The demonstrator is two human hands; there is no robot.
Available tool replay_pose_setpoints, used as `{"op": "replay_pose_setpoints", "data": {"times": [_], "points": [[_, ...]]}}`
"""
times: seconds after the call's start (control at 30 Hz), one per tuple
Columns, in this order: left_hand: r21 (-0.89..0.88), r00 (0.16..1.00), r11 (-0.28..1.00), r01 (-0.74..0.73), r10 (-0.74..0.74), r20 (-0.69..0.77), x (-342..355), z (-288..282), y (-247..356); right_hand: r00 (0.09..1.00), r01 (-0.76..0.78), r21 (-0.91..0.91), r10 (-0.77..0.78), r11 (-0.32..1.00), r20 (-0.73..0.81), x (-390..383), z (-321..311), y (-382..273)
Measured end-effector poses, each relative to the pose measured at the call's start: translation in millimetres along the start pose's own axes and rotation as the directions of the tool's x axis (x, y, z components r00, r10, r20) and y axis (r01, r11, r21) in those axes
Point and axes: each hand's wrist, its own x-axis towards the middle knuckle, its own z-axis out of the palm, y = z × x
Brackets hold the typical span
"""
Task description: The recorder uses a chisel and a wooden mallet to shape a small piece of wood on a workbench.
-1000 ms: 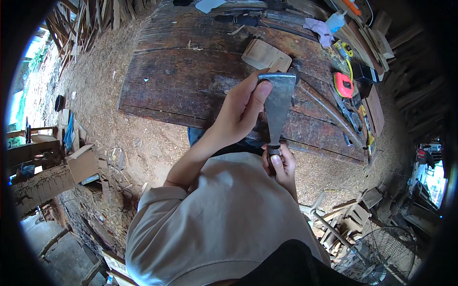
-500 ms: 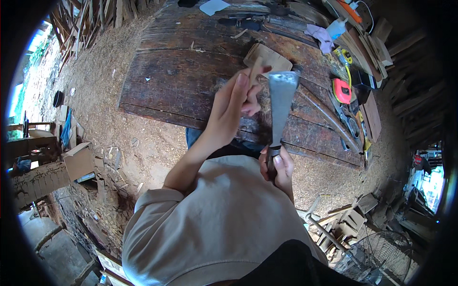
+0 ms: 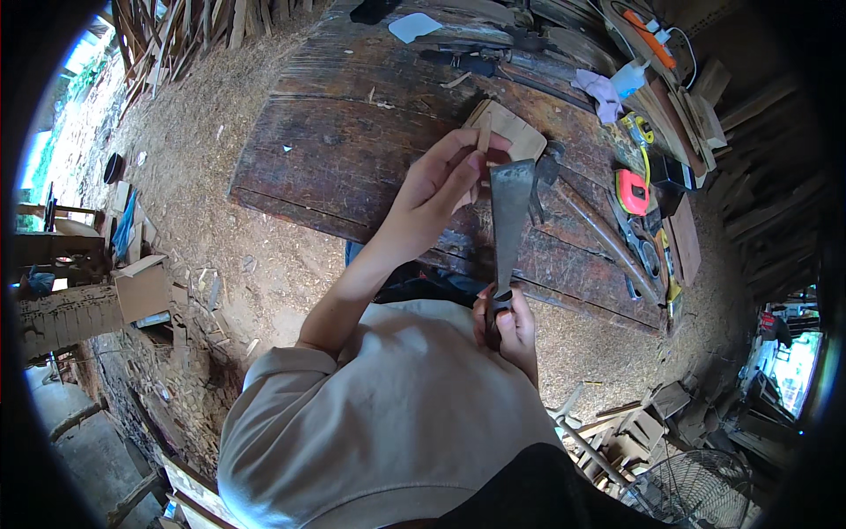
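Observation:
My left hand (image 3: 438,196) is closed in a pinch on a thin wooden stick (image 3: 484,134), held upright above the workbench (image 3: 344,159). Wrapped round the dark handle of a wide chisel (image 3: 509,212), my right hand (image 3: 511,328) is close to my body. The flat steel blade points away from me, its broad edge just right of the left fingertips. Whether blade and stick touch I cannot tell. Beyond both hands lies a pale wooden block (image 3: 515,130) with rounded corners. A hammer (image 3: 599,220) with a wooden handle rests to the right of the blade.
On the bench's right side are a red tape measure (image 3: 631,191), a yellow tape measure (image 3: 638,130), pliers (image 3: 648,251), a purple cloth (image 3: 601,93) and a plastic bottle (image 3: 629,78). An orange power strip (image 3: 649,40) sits farther back. A wire fan guard (image 3: 692,489) stands lower right.
My right hand has drawn the chisel slightly toward me and left, tilting its blade. My left hand has turned somewhat, still pinching the stick. The whole view has shifted a little.

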Motion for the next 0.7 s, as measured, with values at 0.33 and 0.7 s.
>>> {"op": "replay_pose_setpoints", "data": {"times": [0.33,0.7], "points": [[-0.141,0.984,0.979,0.149,-0.133,0.115,-6.1,1.2,-9.7,0.999,0.038,-0.175,-0.042,0.984,-0.019,2.8,-3.7,-3.5],[0.293,0.986,0.955,-0.038,-0.013,0.168,-9.5,9.9,-0.9,0.992,-0.058,-0.337,0.016,0.94,-0.125,-1.0,-0.7,-4.7]]}}
